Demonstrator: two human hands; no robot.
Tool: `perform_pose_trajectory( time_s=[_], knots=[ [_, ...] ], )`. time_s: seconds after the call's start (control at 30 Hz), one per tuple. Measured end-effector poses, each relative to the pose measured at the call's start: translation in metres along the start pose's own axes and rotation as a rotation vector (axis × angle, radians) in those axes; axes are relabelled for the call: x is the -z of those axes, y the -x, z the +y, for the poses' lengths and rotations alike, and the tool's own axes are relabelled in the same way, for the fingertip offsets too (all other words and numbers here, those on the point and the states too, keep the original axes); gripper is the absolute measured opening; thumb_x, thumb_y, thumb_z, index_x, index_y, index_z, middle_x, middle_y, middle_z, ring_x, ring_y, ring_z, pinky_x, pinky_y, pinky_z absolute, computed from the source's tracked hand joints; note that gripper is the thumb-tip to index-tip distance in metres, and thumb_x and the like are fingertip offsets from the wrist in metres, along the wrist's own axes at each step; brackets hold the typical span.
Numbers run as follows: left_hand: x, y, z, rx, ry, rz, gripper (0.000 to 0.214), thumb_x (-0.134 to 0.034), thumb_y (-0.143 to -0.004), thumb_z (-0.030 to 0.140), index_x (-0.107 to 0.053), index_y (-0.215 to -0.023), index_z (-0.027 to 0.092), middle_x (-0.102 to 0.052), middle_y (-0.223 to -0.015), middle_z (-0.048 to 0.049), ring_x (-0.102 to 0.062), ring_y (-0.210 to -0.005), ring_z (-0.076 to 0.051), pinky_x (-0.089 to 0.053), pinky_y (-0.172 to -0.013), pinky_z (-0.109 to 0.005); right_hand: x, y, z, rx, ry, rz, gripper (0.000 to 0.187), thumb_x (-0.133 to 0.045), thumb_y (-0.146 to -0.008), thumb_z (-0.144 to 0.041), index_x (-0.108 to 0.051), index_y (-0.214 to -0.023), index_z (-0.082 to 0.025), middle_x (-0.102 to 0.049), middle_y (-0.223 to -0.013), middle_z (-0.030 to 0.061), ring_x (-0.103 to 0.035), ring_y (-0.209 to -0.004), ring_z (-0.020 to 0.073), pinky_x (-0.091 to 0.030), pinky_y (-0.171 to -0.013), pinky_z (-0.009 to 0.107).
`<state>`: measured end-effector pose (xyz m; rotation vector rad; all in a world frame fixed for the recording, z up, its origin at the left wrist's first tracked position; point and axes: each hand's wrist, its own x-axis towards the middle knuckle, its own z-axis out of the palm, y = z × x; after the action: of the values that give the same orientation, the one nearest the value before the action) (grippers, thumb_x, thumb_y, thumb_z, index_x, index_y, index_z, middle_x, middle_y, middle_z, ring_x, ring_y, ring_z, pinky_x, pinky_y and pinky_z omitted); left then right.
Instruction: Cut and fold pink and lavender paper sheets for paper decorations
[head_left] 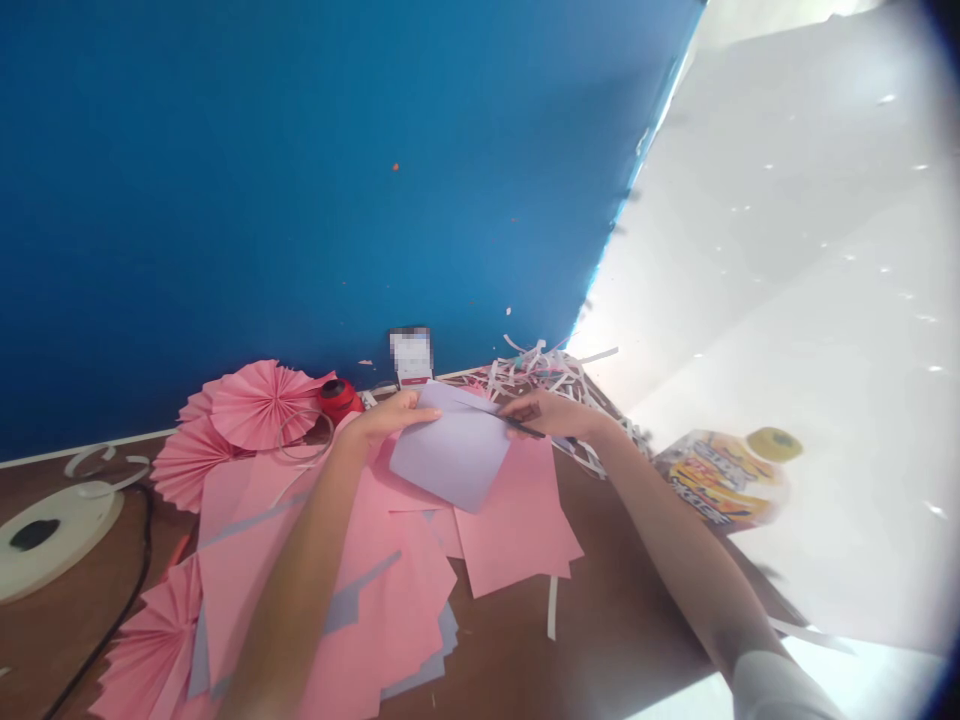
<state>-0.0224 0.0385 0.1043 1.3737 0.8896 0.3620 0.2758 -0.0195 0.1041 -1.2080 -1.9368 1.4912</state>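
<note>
My left hand pinches the top left edge of a lavender paper sheet, holding it above the table. My right hand is closed on a thin dark tool, pen or scissors I cannot tell, whose tip rests at the sheet's right edge. Beneath lie several pink paper sheets, some overlapping lavender ones.
Folded pink paper fans lean at the blue wall, with a red round object beside them. White paper shreds pile at the corner. A yellow-capped bottle lies right. A white disc and black cable sit left.
</note>
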Motion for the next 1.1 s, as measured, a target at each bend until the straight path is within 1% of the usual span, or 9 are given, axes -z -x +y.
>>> perform_pose_trajectory(
  time_s=[0.27,0.33,0.4,0.5,0.6,0.67,0.83,0.97,1.1],
  knots=[
    [-0.0005,-0.0005,-0.0006,0.004,0.002,0.005,0.035,-0.078,-0.067,0.039,-0.067,-0.087,0.013,-0.070,-0.080,-0.0057,-0.063,-0.069,-0.015,-0.047,-0.063,-0.025,-0.0004,-0.0007,0.0004,-0.006,-0.001,0.019,0.044,-0.071,-0.072,-0.042,-0.070,-0.110,-0.021,-0.064,-0.082,0.0026,-0.040,-0.056,0.0076,-0.036,-0.056,0.025],
    [-0.0013,-0.0001,-0.0013,0.000,-0.004,0.040,0.036,-0.076,-0.068,0.042,-0.067,-0.086,0.013,-0.070,-0.079,-0.0056,-0.062,-0.071,-0.015,-0.046,-0.064,-0.025,-0.0003,-0.0010,0.0000,-0.003,-0.005,0.015,0.043,-0.071,-0.071,-0.042,-0.071,-0.108,-0.020,-0.064,-0.083,0.0027,-0.040,-0.055,0.0072,-0.036,-0.056,0.025],
    [-0.0024,0.0006,-0.0015,-0.001,-0.012,0.102,0.038,-0.073,-0.070,0.047,-0.067,-0.088,0.014,-0.070,-0.081,-0.0058,-0.062,-0.073,-0.016,-0.045,-0.065,-0.025,0.0001,-0.0010,-0.0001,0.010,-0.005,0.013,0.042,-0.071,-0.072,-0.043,-0.071,-0.107,-0.020,-0.064,-0.083,0.0024,-0.039,-0.055,0.0071,-0.036,-0.057,0.026],
    [-0.0039,0.0010,-0.0004,-0.003,-0.011,0.150,0.045,-0.069,-0.073,0.053,-0.067,-0.096,0.015,-0.070,-0.089,-0.0067,-0.062,-0.077,-0.016,-0.043,-0.065,-0.024,0.0013,-0.0008,0.0010,0.005,0.017,0.031,0.042,-0.069,-0.073,-0.042,-0.071,-0.109,-0.020,-0.061,-0.074,0.0004,-0.039,-0.054,0.0080,-0.037,-0.059,0.027],
    [-0.0041,-0.0004,0.0006,-0.051,-0.003,0.104,0.052,-0.069,-0.072,0.053,-0.065,-0.107,0.015,-0.070,-0.095,-0.0077,-0.063,-0.080,-0.017,-0.044,-0.065,-0.024,0.0020,-0.0012,0.0034,-0.023,0.039,0.054,0.042,-0.069,-0.073,-0.039,-0.070,-0.110,-0.021,-0.060,-0.069,-0.0005,-0.040,-0.054,0.0088,-0.038,-0.061,0.028],
    [-0.0036,-0.0021,0.0001,-0.082,0.012,0.070,0.055,-0.072,-0.070,0.051,-0.064,-0.110,0.014,-0.070,-0.095,-0.0082,-0.063,-0.079,-0.017,-0.045,-0.067,-0.025,0.0018,-0.0017,0.0044,-0.027,0.032,0.053,0.041,-0.069,-0.073,-0.038,-0.070,-0.110,-0.020,-0.060,-0.070,-0.0005,-0.040,-0.054,0.0086,-0.038,-0.061,0.028],
    [-0.0035,-0.0045,-0.0026,-0.091,0.038,0.047,0.057,-0.075,-0.068,0.049,-0.065,-0.110,0.012,-0.071,-0.091,-0.0093,-0.065,-0.076,-0.018,-0.047,-0.065,-0.027,-0.0005,-0.0018,0.0030,-0.027,0.005,0.015,0.041,-0.068,-0.074,-0.037,-0.069,-0.110,-0.019,-0.059,-0.065,-0.0012,-0.043,-0.054,0.0090,-0.038,-0.060,0.027],
    [-0.0044,-0.0039,-0.0017,-0.091,0.044,0.050,0.055,-0.074,-0.069,0.048,-0.065,-0.109,0.012,-0.071,-0.093,-0.0103,-0.065,-0.077,-0.019,-0.048,-0.066,-0.027,-0.0013,-0.0012,0.0022,-0.026,-0.011,-0.008,0.040,-0.069,-0.074,-0.041,-0.068,-0.107,-0.018,-0.059,-0.068,-0.0005,-0.044,-0.055,0.0086,-0.038,-0.057,0.026],
    [-0.0043,-0.0042,-0.0009,-0.116,-0.002,0.035,0.051,-0.073,-0.071,0.047,-0.066,-0.107,0.012,-0.070,-0.093,-0.0096,-0.064,-0.078,-0.018,-0.047,-0.066,-0.026,-0.0021,-0.0005,0.0001,-0.039,-0.019,-0.025,0.044,-0.069,-0.074,-0.041,-0.067,-0.111,-0.017,-0.063,-0.075,0.0014,-0.046,-0.057,0.0090,-0.039,-0.056,0.025]
  ],
)
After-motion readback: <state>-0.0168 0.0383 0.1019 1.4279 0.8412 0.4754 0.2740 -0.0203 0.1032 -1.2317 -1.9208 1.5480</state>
